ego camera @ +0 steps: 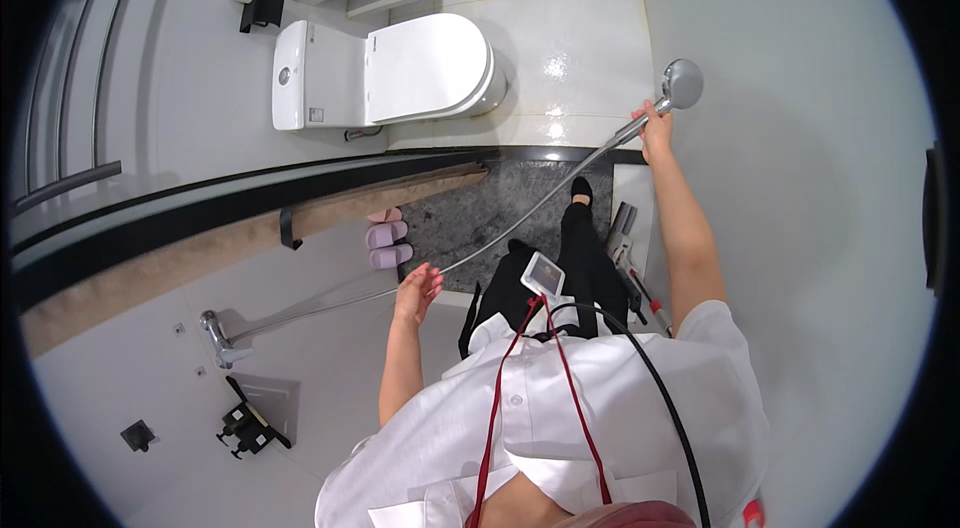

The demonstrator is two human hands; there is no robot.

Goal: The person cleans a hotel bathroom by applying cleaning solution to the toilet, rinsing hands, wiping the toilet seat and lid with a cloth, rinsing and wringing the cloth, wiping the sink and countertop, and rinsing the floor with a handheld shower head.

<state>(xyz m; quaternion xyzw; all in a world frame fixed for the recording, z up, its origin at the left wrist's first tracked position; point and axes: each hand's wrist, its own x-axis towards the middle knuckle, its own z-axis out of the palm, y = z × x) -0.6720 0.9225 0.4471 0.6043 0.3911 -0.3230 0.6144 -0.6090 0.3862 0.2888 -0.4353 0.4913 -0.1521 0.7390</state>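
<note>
In my right hand [657,132] is the handle of a chrome hand shower [683,84], held out at arm's length beside the right wall. No water spray shows. Its metal hose [525,219] runs diagonally down past my left hand [418,293] to a chrome shower mixer [217,340] on the left wall. Curled fingers of my left hand loosely hold the hose, which bends slightly there; part of it is hidden behind the hand. Ahead of me, beyond the shower threshold, stands a white toilet [427,67] with its lid down.
A glass partition [225,183] borders the shower on the left. Slippers [388,234] lie by the wall on the dark floor [450,220]. Cleaning tools [626,250] lean beside my right leg. A dispenser rack [251,427] hangs at left. Wet-looking white tiles [562,63] reflect light.
</note>
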